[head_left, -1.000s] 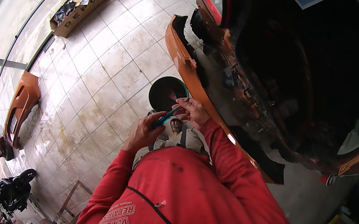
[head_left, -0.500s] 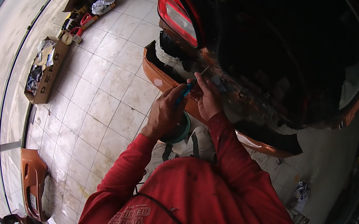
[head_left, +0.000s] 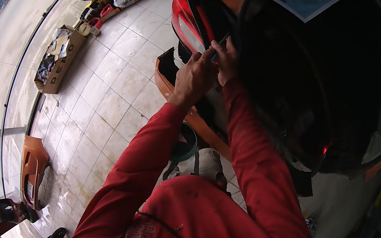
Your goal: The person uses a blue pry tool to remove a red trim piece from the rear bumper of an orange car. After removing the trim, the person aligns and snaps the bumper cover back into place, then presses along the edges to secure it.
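Curled in tightly, my left hand [head_left: 193, 80] seemed to grip a blue thing [head_left: 213, 58], of which only a sliver showed between my two hands in the upper middle of the frame; its long axis was too hidden to read. My right hand [head_left: 226, 64] bent in from the right, thumb toward the upper left, and I could not make out whether it pinched anything or merely met the left. What mattered most was how the tail lamp [head_left: 186, 26] lay: up and to the left of my grip, its long axis slanting down to the lower right, its lower end just beside my fingertips. My left hand was nearer that end, my right nearer the dark rear of the car [head_left: 289, 80]. Counted up, I had one blue thing, one lamp, one car and two orange bumpers: a near bumper [head_left: 163, 76] below the lamp and a far bumper [head_left: 35, 158] at the lower left. One green bucket [head_left: 186, 155] showed between my forearms, one cardboard box [head_left: 70, 54] stood at the left, and one paper sheet [head_left: 305, 1] lay on the car at the top of the frame.
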A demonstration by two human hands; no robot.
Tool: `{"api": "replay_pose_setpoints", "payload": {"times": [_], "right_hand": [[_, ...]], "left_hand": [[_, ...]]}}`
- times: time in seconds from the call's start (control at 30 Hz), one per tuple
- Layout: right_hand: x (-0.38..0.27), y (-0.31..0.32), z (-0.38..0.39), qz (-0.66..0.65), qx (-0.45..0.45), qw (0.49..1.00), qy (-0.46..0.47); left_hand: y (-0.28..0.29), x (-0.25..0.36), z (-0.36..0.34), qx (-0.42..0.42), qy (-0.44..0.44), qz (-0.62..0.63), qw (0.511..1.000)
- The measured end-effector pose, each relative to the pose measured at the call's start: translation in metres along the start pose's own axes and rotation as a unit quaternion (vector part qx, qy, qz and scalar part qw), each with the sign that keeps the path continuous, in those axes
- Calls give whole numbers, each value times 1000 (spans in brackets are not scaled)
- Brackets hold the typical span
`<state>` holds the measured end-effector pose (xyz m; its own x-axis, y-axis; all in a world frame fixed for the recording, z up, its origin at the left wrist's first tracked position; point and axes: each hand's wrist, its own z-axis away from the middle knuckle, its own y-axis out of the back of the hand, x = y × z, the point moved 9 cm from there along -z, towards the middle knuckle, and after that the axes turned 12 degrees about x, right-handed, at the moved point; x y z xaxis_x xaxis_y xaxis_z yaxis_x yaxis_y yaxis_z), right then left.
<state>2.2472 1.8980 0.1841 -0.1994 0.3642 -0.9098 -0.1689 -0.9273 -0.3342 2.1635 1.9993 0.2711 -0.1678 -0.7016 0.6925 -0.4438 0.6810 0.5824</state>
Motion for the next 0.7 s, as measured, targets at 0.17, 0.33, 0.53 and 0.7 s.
{"api": "replay_pose_setpoints", "payload": {"times": [0.17, 0.33, 0.53, 0.7], "right_hand": [[-3, 9, -39, 18, -30, 999, 18], [-4, 16, -43, 15, -35, 999, -8], [2, 17, -55, 22, -60, 998, -7], [3, 17, -57, 11, -41, 999, -14]], "left_hand": [[-30, -2, -17, 7, 14, -15, 1000], [-43, 1, -18, -3, 21, -25, 999], [-45, 1, -27, 16, 13, 16, 1000], [-39, 3, -33, 28, 15, 33, 999]]}}
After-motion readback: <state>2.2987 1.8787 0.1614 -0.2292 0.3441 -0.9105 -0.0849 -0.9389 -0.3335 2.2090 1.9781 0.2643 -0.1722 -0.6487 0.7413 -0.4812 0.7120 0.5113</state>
